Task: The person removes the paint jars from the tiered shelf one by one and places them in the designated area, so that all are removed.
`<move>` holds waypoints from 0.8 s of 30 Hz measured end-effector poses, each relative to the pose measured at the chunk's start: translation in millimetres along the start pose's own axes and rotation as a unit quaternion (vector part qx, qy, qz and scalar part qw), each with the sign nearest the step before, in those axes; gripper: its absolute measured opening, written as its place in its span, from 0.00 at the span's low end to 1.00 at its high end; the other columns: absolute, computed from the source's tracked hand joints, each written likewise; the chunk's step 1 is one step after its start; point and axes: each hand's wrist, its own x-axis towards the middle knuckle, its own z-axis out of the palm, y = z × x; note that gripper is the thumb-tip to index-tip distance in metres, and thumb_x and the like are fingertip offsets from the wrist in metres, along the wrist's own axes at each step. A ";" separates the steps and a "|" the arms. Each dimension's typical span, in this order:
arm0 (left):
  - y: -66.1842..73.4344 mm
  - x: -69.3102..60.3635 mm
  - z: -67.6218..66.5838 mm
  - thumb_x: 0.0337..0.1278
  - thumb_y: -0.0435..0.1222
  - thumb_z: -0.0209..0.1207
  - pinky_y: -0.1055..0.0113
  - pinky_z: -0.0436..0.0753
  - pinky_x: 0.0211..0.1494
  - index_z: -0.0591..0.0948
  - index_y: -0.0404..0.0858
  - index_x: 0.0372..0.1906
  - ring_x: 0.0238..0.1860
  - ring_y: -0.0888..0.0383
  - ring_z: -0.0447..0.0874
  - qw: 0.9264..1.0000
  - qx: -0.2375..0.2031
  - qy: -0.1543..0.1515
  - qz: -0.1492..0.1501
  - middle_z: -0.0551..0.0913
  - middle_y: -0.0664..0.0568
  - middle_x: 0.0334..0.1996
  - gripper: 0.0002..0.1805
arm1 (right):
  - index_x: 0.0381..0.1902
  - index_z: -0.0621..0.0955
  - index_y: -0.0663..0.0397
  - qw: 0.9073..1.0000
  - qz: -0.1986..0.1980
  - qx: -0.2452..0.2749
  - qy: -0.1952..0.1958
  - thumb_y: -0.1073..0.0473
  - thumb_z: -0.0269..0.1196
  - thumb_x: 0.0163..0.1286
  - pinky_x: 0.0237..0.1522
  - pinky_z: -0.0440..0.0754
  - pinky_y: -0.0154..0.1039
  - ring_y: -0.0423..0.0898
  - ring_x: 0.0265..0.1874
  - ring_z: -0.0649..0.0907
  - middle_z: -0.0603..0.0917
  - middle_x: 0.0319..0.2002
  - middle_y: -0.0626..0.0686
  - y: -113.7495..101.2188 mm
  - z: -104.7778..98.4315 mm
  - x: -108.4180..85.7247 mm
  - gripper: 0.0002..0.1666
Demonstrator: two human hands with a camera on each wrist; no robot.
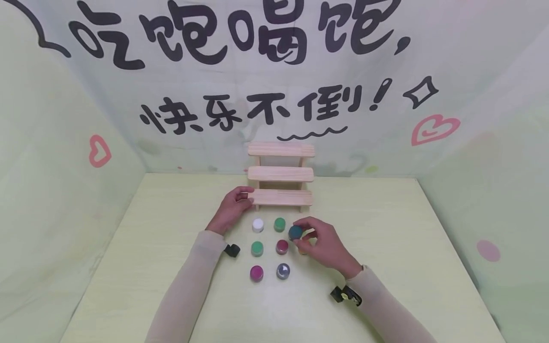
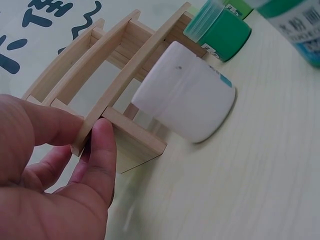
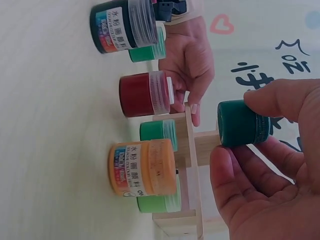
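My left hand (image 1: 233, 208) pinches the left end of the lowest step of a three-tier wooden rack (image 1: 280, 196); the left wrist view has its thumb and fingers on that board's end. In my right hand (image 1: 327, 243) is a dark teal paint jar (image 3: 240, 123), gripped between thumb and fingers. The right wrist view has this jar raised off the table. Below the right hand stands an orange paint jar (image 3: 142, 167), mostly covered by the hand in the head view. A white jar (image 2: 185, 95) stands close to the rack, near the left hand.
In front of the rack stand more paint jars: two green ones (image 1: 279, 224), a dark red one (image 1: 282, 247), a magenta one (image 1: 256, 273) and a dark one with a pale lid (image 1: 283, 271). A light green jar (image 3: 157, 203) shows behind the orange one. A printed cloth backdrop (image 1: 274, 95) rises behind.
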 end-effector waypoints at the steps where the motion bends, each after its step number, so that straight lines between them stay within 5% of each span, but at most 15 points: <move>1: 0.0 0.0 0.1 0.72 0.29 0.62 0.60 0.88 0.62 0.79 0.39 0.66 0.50 0.55 0.85 1.000 0.000 0.001 -0.001 0.81 0.42 0.53 0.21 | 0.57 0.83 0.52 1.000 0.002 -0.001 -0.003 0.65 0.74 0.65 0.46 0.92 0.41 0.45 0.45 0.87 0.88 0.47 0.48 0.1 -0.1 -2.0 0.23; 24: -0.3 -1.1 2.9 0.71 0.27 0.60 0.63 0.89 0.60 0.79 0.38 0.65 0.51 0.54 0.82 1.000 -0.011 0.010 -0.002 0.79 0.43 0.51 0.20 | 0.55 0.85 0.51 1.000 -0.001 -0.021 -0.001 0.66 0.76 0.63 0.44 0.93 0.41 0.40 0.45 0.87 0.89 0.47 0.45 8.8 -0.9 -47.9 0.22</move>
